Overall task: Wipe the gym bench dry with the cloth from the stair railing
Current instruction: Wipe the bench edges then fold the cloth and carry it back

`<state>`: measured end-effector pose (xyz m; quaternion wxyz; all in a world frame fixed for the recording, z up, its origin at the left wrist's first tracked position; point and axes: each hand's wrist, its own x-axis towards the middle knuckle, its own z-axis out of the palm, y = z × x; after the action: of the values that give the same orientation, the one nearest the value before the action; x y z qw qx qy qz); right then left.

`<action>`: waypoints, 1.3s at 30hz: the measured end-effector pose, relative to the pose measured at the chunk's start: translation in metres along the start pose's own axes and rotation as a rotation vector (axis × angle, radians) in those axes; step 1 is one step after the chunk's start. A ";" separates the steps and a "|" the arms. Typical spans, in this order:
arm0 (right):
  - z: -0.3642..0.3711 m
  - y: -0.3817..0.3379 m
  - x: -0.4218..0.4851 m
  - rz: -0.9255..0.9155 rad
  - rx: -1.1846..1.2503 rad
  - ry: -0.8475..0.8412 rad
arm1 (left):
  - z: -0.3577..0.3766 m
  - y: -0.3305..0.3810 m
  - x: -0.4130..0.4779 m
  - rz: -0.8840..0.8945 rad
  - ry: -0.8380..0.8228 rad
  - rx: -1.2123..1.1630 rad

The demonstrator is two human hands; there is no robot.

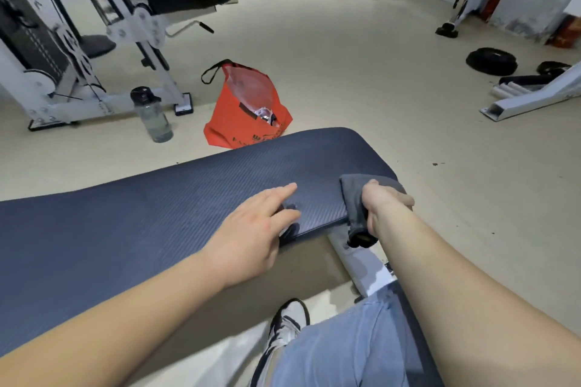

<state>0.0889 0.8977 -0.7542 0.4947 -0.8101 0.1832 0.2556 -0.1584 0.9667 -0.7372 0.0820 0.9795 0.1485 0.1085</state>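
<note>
Gym bench [125, 229] — the dark blue ribbed pad runs from the left edge of view to right of centre. No wet patch can be made out on it, though small dark marks sit by the fingertips of the left hand. Beyond it on the floor, left to right, stand a cable machine [78, 41], a water bottle [151, 115] and an orange bag [248, 110] just behind the pad's far edge.

The left hand [254, 229] lies over the pad's near edge with fingers straight, holding nothing. It is judged to be steadying the body or feeling the surface for damp.

The right hand [382, 201] is closed round the grey cloth [353, 195], bunched in the fist at the pad's right end. A loose tail hangs off the near edge — a hold suited to pressing and dragging the cloth. Wiping is judged to be at an early stage, with most of the pad lying to the left of the cloth.

Weight plates [491, 60] lie on the floor far right.
</note>
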 end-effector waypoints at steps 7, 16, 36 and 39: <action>0.037 0.083 -0.113 -0.057 0.146 0.016 | -0.006 -0.019 -0.092 -0.169 0.087 -0.091; 0.094 0.161 -0.240 -0.031 0.049 -0.247 | -0.056 -0.054 -0.214 -0.572 0.034 -0.061; 0.162 0.266 -0.417 0.131 -0.410 -1.104 | -0.071 -0.067 -0.372 -1.624 0.458 -0.973; 0.146 0.253 -0.403 -0.024 -0.588 -1.155 | -0.067 -0.080 -0.375 -1.576 0.383 -0.837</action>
<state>-0.4076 0.9345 -0.7487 0.2740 -0.6457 -0.1992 0.6843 -0.5455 0.9353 -0.7591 0.4550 0.4499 0.7342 0.2270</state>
